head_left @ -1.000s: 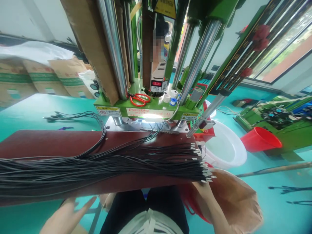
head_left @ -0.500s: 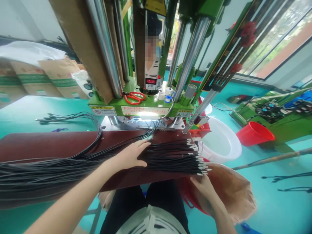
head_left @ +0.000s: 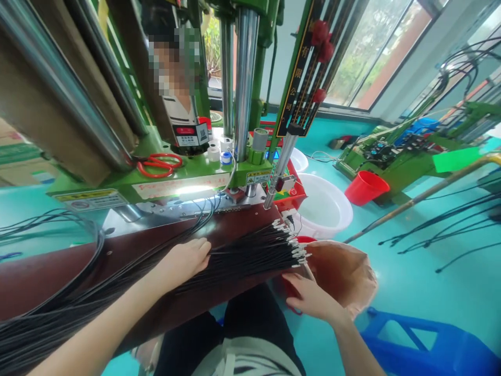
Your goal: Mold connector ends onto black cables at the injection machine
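A thick bundle of thin black wires point(head_left: 250, 253) with metal terminal ends lies across a dark red worktable point(head_left: 35, 274). My left hand point(head_left: 186, 259) rests palm-down on the bundle near its middle, fingers curled over the wires. My right hand point(head_left: 307, 295) is at the table's near right corner, just below the terminal ends point(head_left: 295, 249), fingers partly bent; what it holds, if anything, is hidden. A few wires run up from the bundle into the green press machine point(head_left: 164, 180) behind the table.
Red scissors point(head_left: 158, 164) lie on the machine's green base. A brown paper bag point(head_left: 344, 271) hangs right of the table. A white basin point(head_left: 324, 203) and red bucket point(head_left: 366, 188) stand on the teal floor. A blue stool point(head_left: 426, 344) is at lower right.
My left hand came up from below the table and settled on the wire bundle. The view swung to the right; my right hand shifted slightly under the terminal ends.
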`<state>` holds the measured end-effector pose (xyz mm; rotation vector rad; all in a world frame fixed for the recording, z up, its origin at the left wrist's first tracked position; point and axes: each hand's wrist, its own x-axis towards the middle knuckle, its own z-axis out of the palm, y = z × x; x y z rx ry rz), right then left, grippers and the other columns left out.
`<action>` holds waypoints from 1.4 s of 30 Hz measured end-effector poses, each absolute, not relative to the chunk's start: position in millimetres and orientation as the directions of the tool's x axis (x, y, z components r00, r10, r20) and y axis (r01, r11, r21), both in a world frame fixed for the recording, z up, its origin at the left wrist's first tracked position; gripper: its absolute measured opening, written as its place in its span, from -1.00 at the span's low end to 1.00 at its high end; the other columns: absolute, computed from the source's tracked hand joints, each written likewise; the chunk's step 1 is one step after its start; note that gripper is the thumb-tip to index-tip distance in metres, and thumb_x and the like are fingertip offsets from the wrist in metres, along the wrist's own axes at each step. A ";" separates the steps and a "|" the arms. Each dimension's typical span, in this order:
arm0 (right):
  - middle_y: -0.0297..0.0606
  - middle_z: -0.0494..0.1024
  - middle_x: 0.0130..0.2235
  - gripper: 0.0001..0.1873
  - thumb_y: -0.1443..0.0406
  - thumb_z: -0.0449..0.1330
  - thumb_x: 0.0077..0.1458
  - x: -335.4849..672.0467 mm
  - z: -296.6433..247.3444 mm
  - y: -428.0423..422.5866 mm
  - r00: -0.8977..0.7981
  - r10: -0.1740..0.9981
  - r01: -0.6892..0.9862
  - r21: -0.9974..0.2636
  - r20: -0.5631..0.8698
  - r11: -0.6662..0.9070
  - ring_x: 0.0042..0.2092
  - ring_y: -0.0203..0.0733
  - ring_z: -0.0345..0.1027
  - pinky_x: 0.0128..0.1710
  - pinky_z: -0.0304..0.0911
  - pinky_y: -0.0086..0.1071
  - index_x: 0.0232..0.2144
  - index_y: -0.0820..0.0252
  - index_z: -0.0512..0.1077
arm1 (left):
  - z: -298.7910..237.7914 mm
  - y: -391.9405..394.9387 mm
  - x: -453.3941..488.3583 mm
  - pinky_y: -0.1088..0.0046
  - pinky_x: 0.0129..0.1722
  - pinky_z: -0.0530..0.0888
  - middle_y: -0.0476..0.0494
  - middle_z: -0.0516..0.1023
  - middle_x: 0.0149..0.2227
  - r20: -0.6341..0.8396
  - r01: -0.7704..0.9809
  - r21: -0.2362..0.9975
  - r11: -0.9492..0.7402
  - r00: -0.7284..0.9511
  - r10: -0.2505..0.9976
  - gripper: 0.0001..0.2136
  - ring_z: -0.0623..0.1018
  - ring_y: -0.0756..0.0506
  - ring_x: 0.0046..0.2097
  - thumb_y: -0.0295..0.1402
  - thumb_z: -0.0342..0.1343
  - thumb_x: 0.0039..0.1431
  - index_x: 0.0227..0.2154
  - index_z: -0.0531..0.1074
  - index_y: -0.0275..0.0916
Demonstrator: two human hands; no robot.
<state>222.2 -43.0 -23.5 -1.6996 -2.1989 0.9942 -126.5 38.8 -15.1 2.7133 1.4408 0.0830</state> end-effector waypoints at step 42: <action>-0.19 0.55 -0.24 -0.63 0.19 0.14 0.02 139.7 74.1 53.9 -0.144 0.973 -0.562 -0.824 0.181 0.070 -0.17 -0.10 0.42 -0.03 0.18 -0.11 -0.10 0.16 0.35 | 37.2 1.0 6.7 0.64 -0.76 0.00 0.20 0.11 -0.76 -0.208 -0.134 0.944 0.300 0.461 0.862 -0.69 0.04 0.17 -0.76 -0.06 -0.02 0.06 -0.44 0.22 -0.25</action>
